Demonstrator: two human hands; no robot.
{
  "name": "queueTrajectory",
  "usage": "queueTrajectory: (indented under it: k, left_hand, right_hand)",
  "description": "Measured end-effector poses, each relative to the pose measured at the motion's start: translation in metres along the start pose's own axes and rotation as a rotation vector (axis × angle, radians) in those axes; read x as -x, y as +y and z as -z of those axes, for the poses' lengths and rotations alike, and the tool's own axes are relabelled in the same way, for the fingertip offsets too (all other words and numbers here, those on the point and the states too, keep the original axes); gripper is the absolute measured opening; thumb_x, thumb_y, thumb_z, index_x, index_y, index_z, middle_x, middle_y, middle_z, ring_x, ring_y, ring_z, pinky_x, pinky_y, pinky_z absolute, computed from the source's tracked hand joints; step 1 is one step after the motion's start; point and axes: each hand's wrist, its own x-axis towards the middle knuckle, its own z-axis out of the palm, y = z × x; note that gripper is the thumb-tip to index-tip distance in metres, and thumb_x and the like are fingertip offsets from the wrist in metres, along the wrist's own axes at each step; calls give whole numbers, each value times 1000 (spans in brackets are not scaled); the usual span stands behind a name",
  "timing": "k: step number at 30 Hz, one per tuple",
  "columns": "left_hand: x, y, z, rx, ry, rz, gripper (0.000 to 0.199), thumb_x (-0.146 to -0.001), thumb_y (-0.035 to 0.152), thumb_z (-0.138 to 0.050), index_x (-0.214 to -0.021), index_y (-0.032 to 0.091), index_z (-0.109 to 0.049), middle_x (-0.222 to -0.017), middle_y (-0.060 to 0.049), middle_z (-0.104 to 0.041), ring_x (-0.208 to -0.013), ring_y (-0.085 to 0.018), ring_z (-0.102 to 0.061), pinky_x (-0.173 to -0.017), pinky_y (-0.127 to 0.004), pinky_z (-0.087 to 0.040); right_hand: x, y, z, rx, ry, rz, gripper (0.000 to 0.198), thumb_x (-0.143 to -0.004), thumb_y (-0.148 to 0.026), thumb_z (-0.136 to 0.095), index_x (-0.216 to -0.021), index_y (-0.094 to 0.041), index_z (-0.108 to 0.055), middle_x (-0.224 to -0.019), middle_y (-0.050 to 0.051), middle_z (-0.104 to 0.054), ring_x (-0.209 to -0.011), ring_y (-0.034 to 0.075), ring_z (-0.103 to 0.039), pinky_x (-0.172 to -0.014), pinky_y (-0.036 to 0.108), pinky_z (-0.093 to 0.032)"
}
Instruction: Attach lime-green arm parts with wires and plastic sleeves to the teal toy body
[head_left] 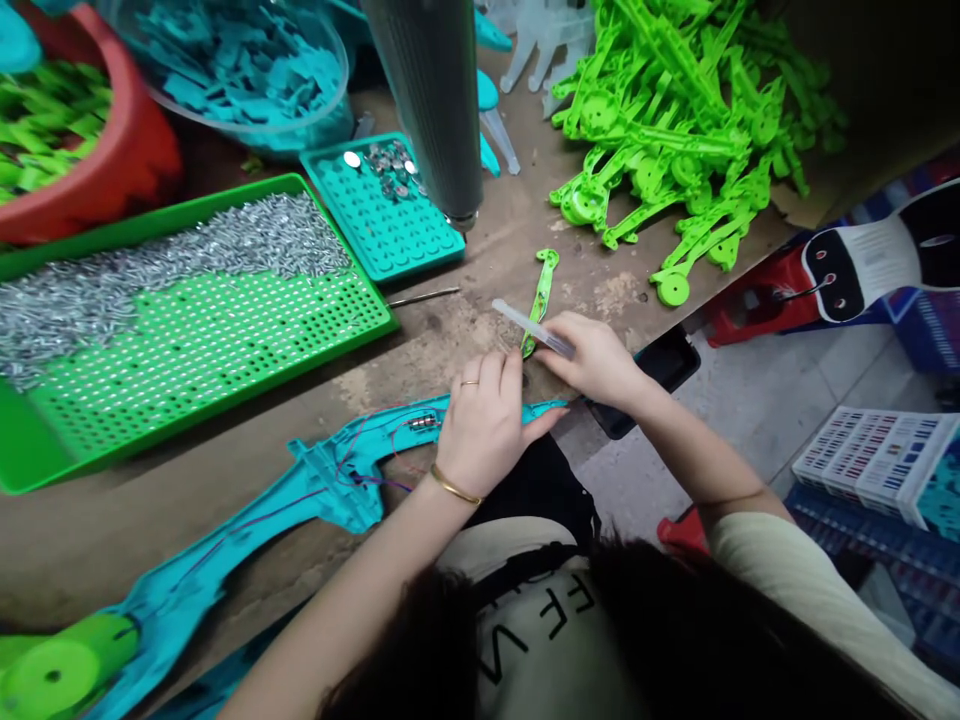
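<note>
My left hand [484,420] lies palm down over the narrow end of a long blue plastic half-shell [300,480], fingers stretched out together and thumb apart. Its fingertips reach the near end of a small lime-green plastic lever-shaped piece [541,290] on the table. Thin red and purple wires and a small metal cylinder [424,423] lie in the shell. In my right hand [596,360], closed just right of the green piece, is a slim frosted plastic stick [525,322], pointing up and left. The fingertips of this hand are partly hidden.
Left, a green perforated tray [247,330] holds many screws. Behind it stand a teal tray [420,240] with metal discs, a clear tub [330,110] and a red bowl [142,150]. A dark cylindrical tool [431,110] hangs overhead. Lime-green parts [667,150] are piled at back right.
</note>
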Motion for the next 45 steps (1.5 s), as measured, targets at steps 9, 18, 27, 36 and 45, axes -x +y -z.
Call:
queueTrajectory:
  k: [9, 18, 27, 36, 45]
  left_hand:
    - [-1, -5, 2, 31, 0, -35, 77, -82, 64, -55, -124, 0, -53, -103, -21, -60, -96, -33, -55, -83, -44, -47]
    - [0, -7, 1, 48, -4, -63, 76, -83, 62, -54, -125, -2, -53, -99, -21, -58, -92, -33, -53, -80, -45, -47]
    - [0, -8, 2, 13, 11, -91, 73, -85, 60, -54, -128, 1, -54, -97, -18, -58, -91, -30, -52, -82, -42, -47]
    - [-1, -4, 4, -92, -44, -76, 74, -86, 61, -51, -131, 1, -53, -90, -15, -56, -86, -30, -50, -77, -42, -44]
    - [0, -8, 0, 33, 11, -59, 79, -83, 62, -56, -130, -1, -48, -105, -22, -59, -102, -34, -52, -88, -47, -47]
  right_hand:
    - [-3, -8, -1, 323, -139, 45, 27, -96, -29, -39, -109, -17, -59, -108, 10, -66, -90, 23, -64, -67, 30, -41]
    - [-27, 6, 12, 77, -181, 100, 24, -87, -25, -62, -110, -16, -63, -108, 7, -69, -95, 20, -62, -78, 29, -41]
    - [-49, 11, 14, 40, -320, 106, 14, -81, -26, -67, -92, -18, -68, -89, 4, -70, -81, 17, -57, -70, 26, -34]
    - [-30, 7, 35, -226, -148, -25, 21, -78, -22, -68, -97, -15, -62, -82, 0, -65, -75, 14, -57, -71, 25, -40]
    - [-16, 4, 11, 126, -196, 179, 21, -91, -19, -47, -102, -17, -64, -105, 8, -65, -96, 19, -61, -74, 28, -42]
